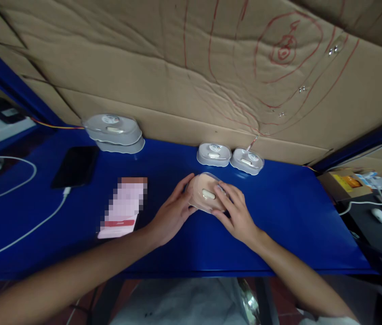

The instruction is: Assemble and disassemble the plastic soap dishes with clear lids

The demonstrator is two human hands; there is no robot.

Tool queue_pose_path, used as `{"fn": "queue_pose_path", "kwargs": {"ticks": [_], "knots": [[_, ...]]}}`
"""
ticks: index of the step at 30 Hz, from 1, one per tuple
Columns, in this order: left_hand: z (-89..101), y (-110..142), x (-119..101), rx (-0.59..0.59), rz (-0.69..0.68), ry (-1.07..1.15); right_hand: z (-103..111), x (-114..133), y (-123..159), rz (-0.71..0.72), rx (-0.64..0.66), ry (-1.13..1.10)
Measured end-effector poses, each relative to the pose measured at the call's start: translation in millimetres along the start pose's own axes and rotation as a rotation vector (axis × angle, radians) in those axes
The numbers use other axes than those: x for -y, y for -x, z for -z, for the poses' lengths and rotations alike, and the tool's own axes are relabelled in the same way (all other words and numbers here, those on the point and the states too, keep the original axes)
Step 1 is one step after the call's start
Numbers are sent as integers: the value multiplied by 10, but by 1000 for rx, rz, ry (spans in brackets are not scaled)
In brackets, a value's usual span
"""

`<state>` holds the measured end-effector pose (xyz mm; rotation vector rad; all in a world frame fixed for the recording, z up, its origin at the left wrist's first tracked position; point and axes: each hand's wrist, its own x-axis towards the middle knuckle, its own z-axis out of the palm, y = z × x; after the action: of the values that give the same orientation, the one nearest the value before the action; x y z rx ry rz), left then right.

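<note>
Above the blue table, or resting on it, is a small oval box (198, 184) with a clear lid, pale beige inside, and a white bar-shaped handle on top. My left hand (174, 212) grips its left end. On the right end lies my right hand (238, 216), fingers bent over the lid and its edge, a small shiny spot by the fingertips. Whether the box touches the table I cannot tell. Behind it stand two similar grey lidded boxes, a left one (207, 158) and a right one (245, 166), each with a round sticker.
More such boxes are stacked (123, 135) at the back left of the blue table (191, 253). A lit phone (123, 212), a dark phone (76, 164) and a white cable (42, 225) lie left. Cardboard (126, 67) rises behind. A mouse (380, 215) sits on another surface at right.
</note>
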<state>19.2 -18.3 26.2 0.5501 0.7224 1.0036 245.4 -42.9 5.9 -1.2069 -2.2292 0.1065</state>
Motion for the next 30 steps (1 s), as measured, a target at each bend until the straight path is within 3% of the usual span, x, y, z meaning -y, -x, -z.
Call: {"fn": "queue_pose_path", "kwargs": {"ticks": [6,12,15,18,22,26,30], "knots": [[9,19,19,66,-9,-43,10,-12,16,78,-23,78],[49,-33,13,140,27,-87,18,-87,0,-2,35,-61],[94,-86,36,101,41,-250,87,-195,-21,-7,133,-81],[147,-125,59,48,-91,-530,225,-343,-16,-9,233,-13],[206,-98,20,102,-364,-931,474,-635,164,-86,253,107],[178,-135,-102,212,-474,-1327,745,-1093,586,-221,127,289],[3,-570,-265,296,-624,-1564,965,-1670,915,-352,1,484]]}}
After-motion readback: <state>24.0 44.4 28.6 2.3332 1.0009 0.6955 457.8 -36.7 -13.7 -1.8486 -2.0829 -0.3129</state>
